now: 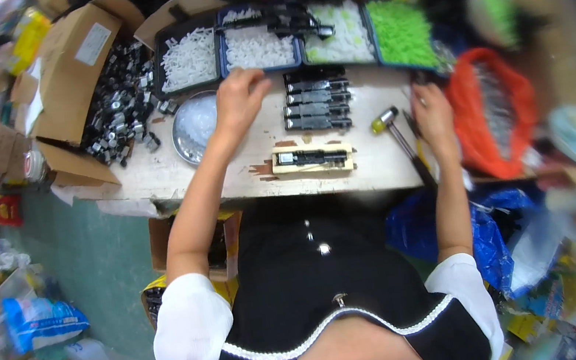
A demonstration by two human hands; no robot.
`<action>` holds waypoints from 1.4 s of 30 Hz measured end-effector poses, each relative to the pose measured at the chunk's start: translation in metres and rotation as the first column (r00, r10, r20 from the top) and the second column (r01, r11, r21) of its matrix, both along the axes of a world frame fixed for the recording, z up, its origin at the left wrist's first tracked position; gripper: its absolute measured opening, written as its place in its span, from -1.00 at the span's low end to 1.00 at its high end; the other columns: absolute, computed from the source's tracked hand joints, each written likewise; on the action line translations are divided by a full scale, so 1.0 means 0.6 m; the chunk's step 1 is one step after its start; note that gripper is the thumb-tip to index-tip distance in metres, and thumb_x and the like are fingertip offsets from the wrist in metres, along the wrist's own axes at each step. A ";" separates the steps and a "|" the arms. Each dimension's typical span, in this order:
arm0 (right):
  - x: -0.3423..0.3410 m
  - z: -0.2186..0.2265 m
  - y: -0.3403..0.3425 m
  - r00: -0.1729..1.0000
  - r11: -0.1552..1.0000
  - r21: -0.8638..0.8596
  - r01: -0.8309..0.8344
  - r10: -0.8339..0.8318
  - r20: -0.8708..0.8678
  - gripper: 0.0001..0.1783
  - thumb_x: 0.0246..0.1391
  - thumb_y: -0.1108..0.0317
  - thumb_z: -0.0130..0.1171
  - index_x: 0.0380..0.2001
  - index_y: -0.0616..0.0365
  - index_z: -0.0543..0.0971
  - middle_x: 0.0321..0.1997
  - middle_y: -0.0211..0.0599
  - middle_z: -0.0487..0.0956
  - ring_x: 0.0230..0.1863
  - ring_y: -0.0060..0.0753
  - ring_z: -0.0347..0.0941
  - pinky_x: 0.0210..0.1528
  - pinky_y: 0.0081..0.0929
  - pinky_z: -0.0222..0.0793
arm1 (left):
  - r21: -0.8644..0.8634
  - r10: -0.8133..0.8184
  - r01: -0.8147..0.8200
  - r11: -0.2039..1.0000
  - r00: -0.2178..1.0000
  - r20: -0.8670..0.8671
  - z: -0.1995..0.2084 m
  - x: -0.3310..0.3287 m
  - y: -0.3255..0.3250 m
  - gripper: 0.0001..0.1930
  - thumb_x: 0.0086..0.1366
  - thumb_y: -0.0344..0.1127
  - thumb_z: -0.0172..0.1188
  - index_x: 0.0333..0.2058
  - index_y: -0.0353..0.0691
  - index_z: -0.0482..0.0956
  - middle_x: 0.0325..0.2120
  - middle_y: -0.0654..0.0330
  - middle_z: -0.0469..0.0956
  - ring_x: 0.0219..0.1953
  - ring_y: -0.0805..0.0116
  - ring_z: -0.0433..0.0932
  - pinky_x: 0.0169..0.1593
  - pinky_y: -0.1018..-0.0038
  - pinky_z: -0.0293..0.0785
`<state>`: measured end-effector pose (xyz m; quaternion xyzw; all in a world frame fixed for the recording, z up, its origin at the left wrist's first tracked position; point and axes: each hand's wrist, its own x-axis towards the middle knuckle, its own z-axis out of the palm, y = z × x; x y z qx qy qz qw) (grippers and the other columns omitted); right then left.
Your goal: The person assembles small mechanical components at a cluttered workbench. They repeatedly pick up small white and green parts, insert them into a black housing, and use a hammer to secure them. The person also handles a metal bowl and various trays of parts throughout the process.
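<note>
My left hand (240,101) is raised over the bench between a round metal dish (179,140) and the row of black parts (318,108), in front of the trays. Its fingers are curled together; anything between them is too small to make out. Toward the right edge, my right hand (434,113) is closed beside a small hammer (401,137) with a yellow face, its fingertips hiding whatever they grip. A cream fixture block (279,169) near the front edge holds a long black part (318,159) with a shiny metal piece at its left end.
Trays of white pieces (188,59) and green pieces (401,30) line the back. Loose metal-and-black parts (120,104) spill from a cardboard box (73,63) on the left. On the right stands an orange-red bag (470,130) of small parts, with a blue bag (417,224) below.
</note>
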<state>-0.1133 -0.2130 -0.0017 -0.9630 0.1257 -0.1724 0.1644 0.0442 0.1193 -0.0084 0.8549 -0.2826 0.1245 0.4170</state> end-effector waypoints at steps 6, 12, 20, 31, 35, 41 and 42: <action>0.015 -0.033 -0.074 0.934 0.958 -0.234 0.166 -0.229 -0.275 -0.83 -0.10 0.45 0.00 -0.40 0.23 0.52 -0.24 -0.01 0.48 -0.24 0.11 0.46 -0.22 -0.06 0.39 | 0.410 0.148 -0.164 0.897 0.986 0.070 0.013 0.087 -0.085 -0.68 0.01 -0.14 0.24 -0.33 -0.24 0.59 -0.35 0.00 0.54 -0.24 -0.03 0.52 -0.19 0.19 0.43; 0.018 -0.053 -0.091 0.948 0.962 -0.203 0.182 -0.226 -0.223 -0.83 -0.13 0.48 -0.04 -0.44 0.21 0.53 -0.31 -0.02 0.50 -0.25 0.11 0.45 -0.23 -0.05 0.38 | 0.365 0.072 -0.032 0.930 0.993 -0.097 0.010 0.133 -0.088 -0.81 -0.08 -0.30 0.21 -0.45 -0.23 0.61 -0.46 -0.04 0.57 -0.35 -0.04 0.55 -0.26 0.21 0.45; 0.007 -0.053 -0.093 0.983 0.989 -0.036 0.140 -0.144 -0.113 -0.83 -0.10 0.46 -0.02 -0.43 0.14 0.56 -0.32 -0.09 0.50 -0.22 0.04 0.43 -0.22 -0.11 0.33 | 0.294 0.077 -0.025 0.955 0.983 -0.166 -0.010 0.158 -0.065 -0.80 -0.15 -0.28 0.23 -0.47 -0.19 0.64 -0.49 0.00 0.58 -0.38 -0.01 0.56 -0.28 0.26 0.46; -0.002 -0.057 -0.097 0.991 0.991 0.051 0.122 -0.119 -0.067 -0.82 -0.13 0.50 0.02 -0.43 0.16 0.58 -0.30 0.01 0.53 -0.24 0.07 0.45 -0.21 -0.12 0.32 | 0.244 0.078 -0.013 0.970 0.962 -0.261 0.014 0.167 -0.070 -0.79 -0.15 -0.25 0.25 -0.49 -0.21 0.62 -0.55 0.01 0.58 -0.39 0.04 0.56 -0.29 0.27 0.47; -0.003 -0.063 -0.099 0.993 0.989 0.085 0.121 -0.120 -0.021 -0.85 -0.14 0.51 0.04 -0.44 0.18 0.57 -0.31 0.00 0.52 -0.23 0.06 0.44 -0.21 -0.13 0.32 | 0.133 0.003 0.038 0.990 0.956 -0.294 0.003 0.171 -0.062 -0.76 -0.13 -0.21 0.25 -0.47 -0.21 0.62 -0.51 0.00 0.58 -0.40 0.03 0.56 -0.28 0.27 0.47; 0.004 -0.061 -0.084 0.994 0.987 0.119 0.108 -0.109 -0.002 -0.86 -0.12 0.51 0.04 -0.44 0.18 0.55 -0.35 -0.03 0.50 -0.25 0.06 0.42 -0.23 -0.14 0.30 | 0.279 0.044 -0.033 0.960 0.998 -0.033 -0.030 0.173 -0.104 -0.77 -0.09 -0.22 0.27 -0.47 -0.24 0.61 -0.48 -0.01 0.58 -0.40 0.04 0.56 -0.28 0.27 0.46; 0.002 -0.061 -0.085 0.996 0.990 0.107 0.092 -0.093 0.004 -0.86 -0.12 0.51 0.04 -0.43 0.18 0.55 -0.35 -0.02 0.50 -0.26 0.06 0.42 -0.23 -0.14 0.30 | 0.290 0.045 -0.041 0.956 0.999 -0.008 -0.031 0.174 -0.106 -0.75 -0.09 -0.22 0.28 -0.45 -0.26 0.61 -0.48 0.00 0.58 -0.41 0.10 0.57 -0.30 0.31 0.45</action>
